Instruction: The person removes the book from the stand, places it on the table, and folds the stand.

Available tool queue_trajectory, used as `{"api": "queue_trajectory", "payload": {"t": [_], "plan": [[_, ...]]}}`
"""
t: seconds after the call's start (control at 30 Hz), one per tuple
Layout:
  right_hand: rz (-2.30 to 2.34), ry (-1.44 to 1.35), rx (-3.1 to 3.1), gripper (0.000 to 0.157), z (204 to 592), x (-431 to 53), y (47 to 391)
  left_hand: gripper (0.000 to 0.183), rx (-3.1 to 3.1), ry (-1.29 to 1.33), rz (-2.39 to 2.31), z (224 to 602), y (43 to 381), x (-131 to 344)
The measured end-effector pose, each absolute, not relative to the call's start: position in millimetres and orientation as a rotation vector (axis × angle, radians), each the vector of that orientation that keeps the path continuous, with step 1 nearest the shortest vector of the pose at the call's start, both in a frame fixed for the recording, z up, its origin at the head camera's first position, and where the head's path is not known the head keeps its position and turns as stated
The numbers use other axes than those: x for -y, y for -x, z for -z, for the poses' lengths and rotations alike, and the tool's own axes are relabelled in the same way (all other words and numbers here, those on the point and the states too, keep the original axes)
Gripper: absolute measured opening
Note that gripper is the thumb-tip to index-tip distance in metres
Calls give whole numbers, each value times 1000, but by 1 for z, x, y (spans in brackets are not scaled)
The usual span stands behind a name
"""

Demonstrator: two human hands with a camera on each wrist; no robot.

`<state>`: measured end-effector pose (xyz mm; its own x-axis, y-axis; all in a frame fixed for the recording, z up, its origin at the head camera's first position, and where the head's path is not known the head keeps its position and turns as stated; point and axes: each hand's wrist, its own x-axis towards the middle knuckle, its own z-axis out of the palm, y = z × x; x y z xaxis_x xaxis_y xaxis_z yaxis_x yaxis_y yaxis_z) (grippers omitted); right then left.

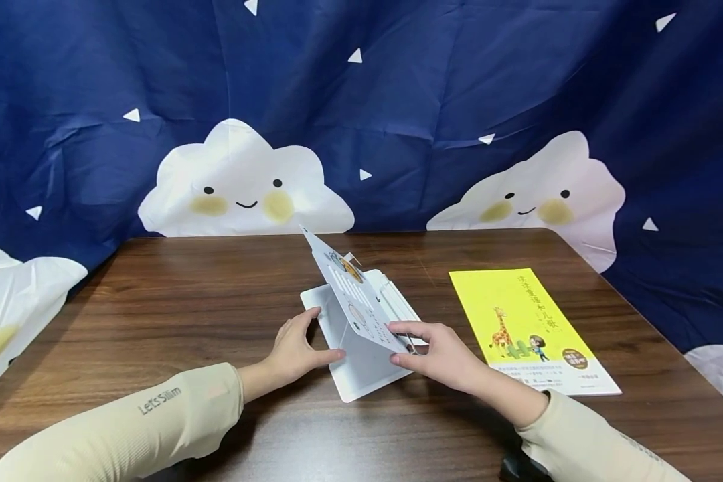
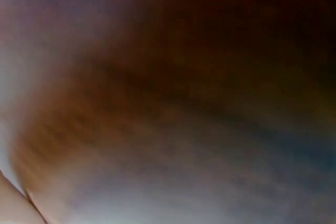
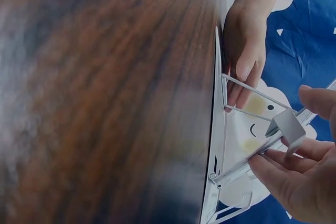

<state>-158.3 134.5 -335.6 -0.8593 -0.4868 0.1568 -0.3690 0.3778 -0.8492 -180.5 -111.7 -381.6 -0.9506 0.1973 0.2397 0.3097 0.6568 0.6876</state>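
A white folding book stand stands on the table, its printed panel tilted up from the flat base plate. My left hand rests at the base plate's left edge, thumb and forefinger spread and fairly straight. With my right hand I pinch the panel's lower right edge between thumb and fingers. In the right wrist view a wire support joins base and panel, and a bent metal page clip sits near the right fingers. The left wrist view is too blurred to read.
A yellow book with a giraffe on its cover lies right of the stand. The brown wooden table reaches back to a blue cloth with clouds. A dark object shows by the right sleeve.
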Motion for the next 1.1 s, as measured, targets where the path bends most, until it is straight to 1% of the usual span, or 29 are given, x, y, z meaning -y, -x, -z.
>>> {"api": "queue_trajectory", "payload": {"t": [0.17,0.5,1.1], "plan": [[1461,803,-2564,43,336,-134,158,86,2694,429,1180,383,182,109],[1431,867,-2583,41,334,-134,157,81,2650,487,1201,384,186,106],[1401,849,-2720,34,338,-143,158,80,2643,470,1179,386,186,105]]}}
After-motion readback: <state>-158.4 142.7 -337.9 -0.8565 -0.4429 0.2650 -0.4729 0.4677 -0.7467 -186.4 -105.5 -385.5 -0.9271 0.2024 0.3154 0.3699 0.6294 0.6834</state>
